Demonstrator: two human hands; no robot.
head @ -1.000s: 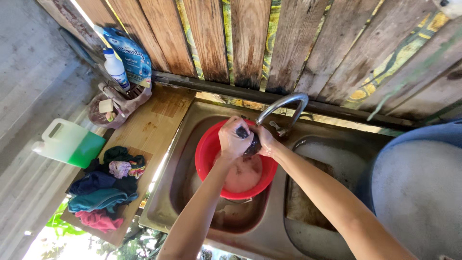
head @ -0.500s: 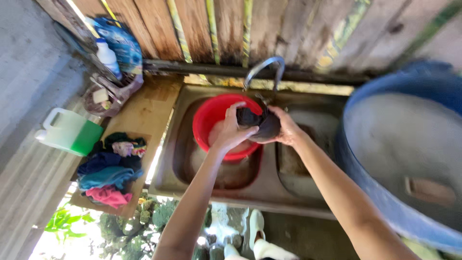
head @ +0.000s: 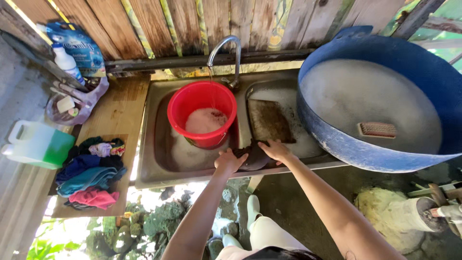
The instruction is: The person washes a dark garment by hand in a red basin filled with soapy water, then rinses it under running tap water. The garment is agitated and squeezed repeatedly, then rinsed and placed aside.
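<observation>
At front rim of sink (head: 154,178): pressing dark wet cloth (head: 253,156) between left hand (head: 230,160) and right hand (head: 275,149), fingers curled over it; sitting just behind, red bucket (head: 202,113) catching trickle from tap (head: 226,53); resting right, blue tub (head: 380,96).

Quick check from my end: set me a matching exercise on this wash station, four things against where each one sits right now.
Things:
1. red bucket
2. scrub brush
3. pile of clothes
4. dark cloth

Places:
A. on the wooden board left of the sink
B. floating in the big blue tub
C. under the faucet in the left sink basin
D. at the sink's front edge, under both hands

Pairs: 1-C, 2-B, 3-A, 4-D
</observation>
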